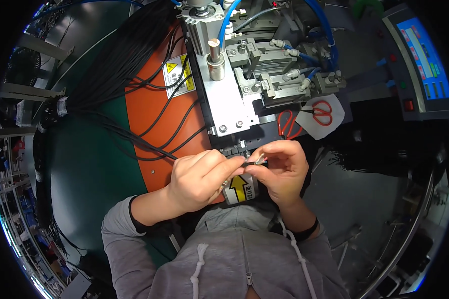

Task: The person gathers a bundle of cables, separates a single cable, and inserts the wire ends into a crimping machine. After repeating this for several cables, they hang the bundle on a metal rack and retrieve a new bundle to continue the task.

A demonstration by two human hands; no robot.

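Both hands meet in front of my chest, close to the near edge of a metal machine (219, 104). My left hand (200, 178) is closed, thumb and fingers pinching a black cable (250, 164). From the cable's end stick out a few thin inner wires (261, 159), whitish and reddish. My right hand (283, 172) curls around that end, its thumb and forefinger at the wires. What its other fingers touch is hidden. Just beneath the hands lies a label with a yellow arrow (239, 189).
A thick bundle of black cables (110, 65) spreads over the orange panel (157, 124) and green table (92, 139) on the left. Red-handled scissors (322, 113) rest on a white cloth, beside another red-handled tool (286, 124). A lit screen (424, 60) stands far right.
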